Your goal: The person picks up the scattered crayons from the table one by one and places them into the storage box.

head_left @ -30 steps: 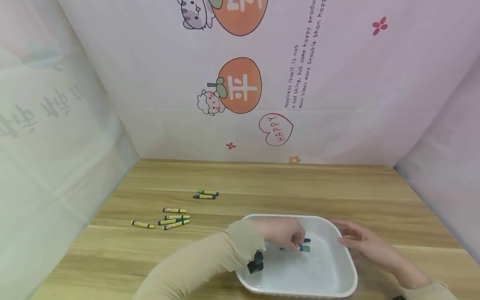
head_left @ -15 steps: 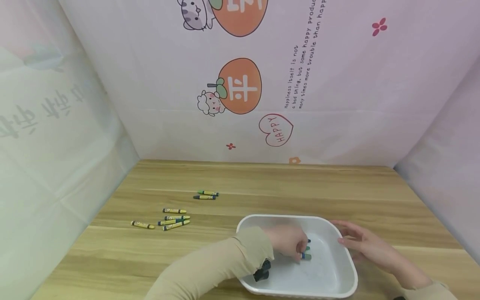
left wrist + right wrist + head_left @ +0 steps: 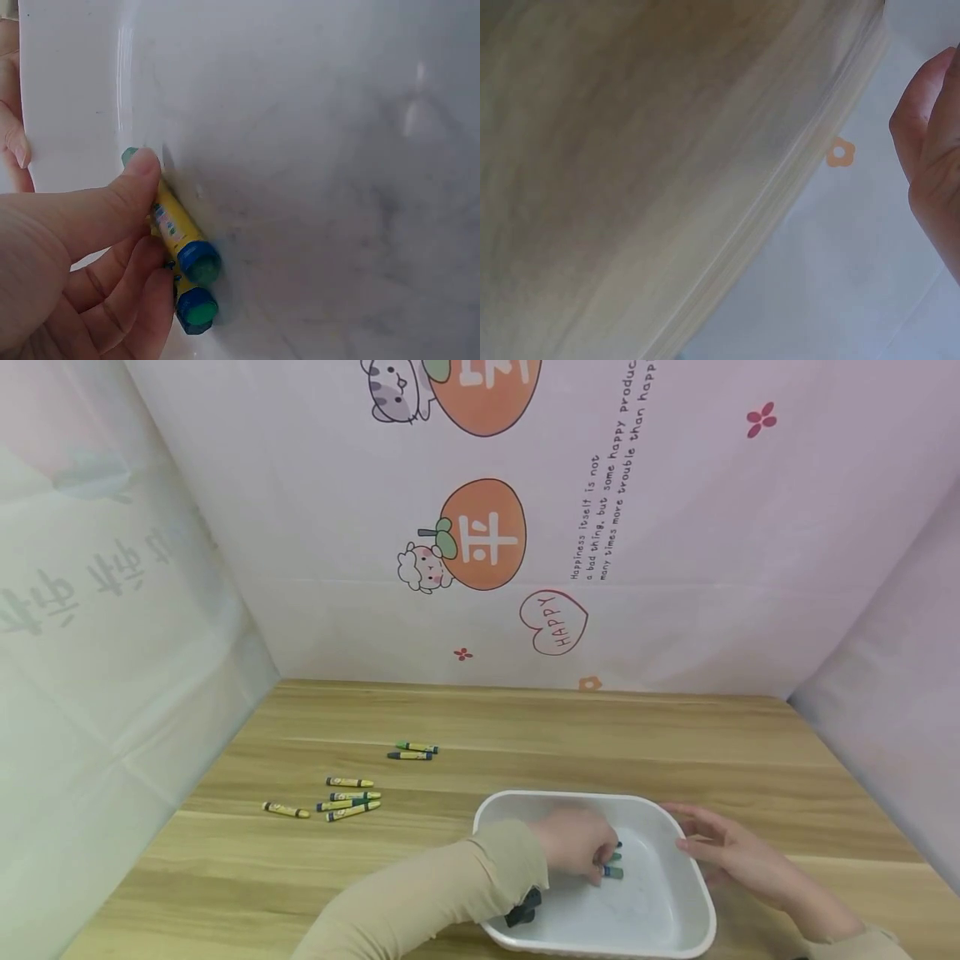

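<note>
Inside a white rectangular dish (image 3: 600, 947), my left hand (image 3: 573, 842) pinches a crayon. The left wrist view shows the thumb on this yellow-wrapped green crayon (image 3: 176, 221), which has blue bands. Another green-ended crayon (image 3: 196, 307) lies beside it against the curled fingers; a dark-tipped crayon (image 3: 619, 844) shows partly past the hand in the head view. My right hand (image 3: 735, 852) touches the dish's right side, thumb at the rim and the other fingers along the outer wall. In the right wrist view, only part of the right hand (image 3: 937, 150) shows.
On the wooden table (image 3: 225, 893) at left lie several yellow-wrapped crayons (image 3: 352, 797). Farther back is a pair of crayons, one green-tipped (image 3: 417, 747) and one dark-tipped (image 3: 409, 756). Printed pale cloth (image 3: 675, 610) stands behind the table and at both sides.
My left hand has moved slightly right and toward the front of the dish, the crayons under it shifting too, then almost stopped. My right hand has stayed at the dish's side.
</note>
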Available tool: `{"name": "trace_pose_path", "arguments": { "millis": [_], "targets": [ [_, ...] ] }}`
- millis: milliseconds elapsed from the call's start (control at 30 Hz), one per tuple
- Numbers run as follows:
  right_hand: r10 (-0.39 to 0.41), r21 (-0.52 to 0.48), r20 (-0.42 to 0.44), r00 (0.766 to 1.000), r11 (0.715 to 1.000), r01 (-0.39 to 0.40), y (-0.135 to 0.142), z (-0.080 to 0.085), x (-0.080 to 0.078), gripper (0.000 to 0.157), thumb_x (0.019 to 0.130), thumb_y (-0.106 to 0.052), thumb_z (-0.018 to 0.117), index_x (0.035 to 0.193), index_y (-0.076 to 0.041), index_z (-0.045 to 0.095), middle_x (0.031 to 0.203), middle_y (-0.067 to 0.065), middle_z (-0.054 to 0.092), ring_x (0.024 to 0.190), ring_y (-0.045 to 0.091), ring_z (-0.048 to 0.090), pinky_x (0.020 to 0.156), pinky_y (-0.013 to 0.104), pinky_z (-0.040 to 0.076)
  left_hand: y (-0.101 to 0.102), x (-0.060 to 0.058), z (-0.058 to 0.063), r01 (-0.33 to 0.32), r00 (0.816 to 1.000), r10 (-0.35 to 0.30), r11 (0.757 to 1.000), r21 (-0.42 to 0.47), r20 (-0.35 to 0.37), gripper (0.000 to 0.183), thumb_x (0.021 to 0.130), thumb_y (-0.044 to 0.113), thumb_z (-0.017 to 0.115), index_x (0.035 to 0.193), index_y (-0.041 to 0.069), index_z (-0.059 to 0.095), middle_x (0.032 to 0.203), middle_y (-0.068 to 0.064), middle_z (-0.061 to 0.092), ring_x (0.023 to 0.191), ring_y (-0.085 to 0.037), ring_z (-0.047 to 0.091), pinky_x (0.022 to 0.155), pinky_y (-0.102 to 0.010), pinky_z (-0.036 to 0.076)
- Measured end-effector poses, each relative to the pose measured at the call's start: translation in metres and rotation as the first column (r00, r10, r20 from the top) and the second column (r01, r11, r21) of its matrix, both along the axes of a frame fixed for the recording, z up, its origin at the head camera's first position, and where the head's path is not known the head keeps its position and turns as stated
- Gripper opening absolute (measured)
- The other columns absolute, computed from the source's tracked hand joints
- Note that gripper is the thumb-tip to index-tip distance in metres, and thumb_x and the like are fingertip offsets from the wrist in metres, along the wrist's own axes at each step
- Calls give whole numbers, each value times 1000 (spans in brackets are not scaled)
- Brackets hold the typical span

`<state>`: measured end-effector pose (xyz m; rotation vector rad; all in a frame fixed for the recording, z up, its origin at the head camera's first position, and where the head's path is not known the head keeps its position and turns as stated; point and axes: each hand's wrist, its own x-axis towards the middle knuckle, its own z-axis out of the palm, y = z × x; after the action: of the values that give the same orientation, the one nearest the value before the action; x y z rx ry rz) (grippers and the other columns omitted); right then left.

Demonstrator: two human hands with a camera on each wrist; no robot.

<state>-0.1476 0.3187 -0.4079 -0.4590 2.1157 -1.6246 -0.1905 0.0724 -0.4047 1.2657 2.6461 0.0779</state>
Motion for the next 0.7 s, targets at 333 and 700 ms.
{"name": "trace_pose_path", "arguments": {
  "millis": [333,700],
  "targets": [
    [-16,21,-12,1000,1000,16,-1,0,0,44,99,-12,46,140,-26,42,115,3,54,98,14,64,75,42,57,-10,-3,16,3,996,-10,997,73,87,21,74,29,80,81,21,63,78,15,60,69,1,49,59,-11,36],
    [-21,47,27,999,999,20,-1,4,-1,42,99,-14,47,137,-32,44,115,9,54,97,16,64,76,42,57,-48,-16,58,-69,986,34,976,208,165,20,82,24,74,99,14,66,83,9,60,75,-2,52,63,-13,42]
  ]
}}
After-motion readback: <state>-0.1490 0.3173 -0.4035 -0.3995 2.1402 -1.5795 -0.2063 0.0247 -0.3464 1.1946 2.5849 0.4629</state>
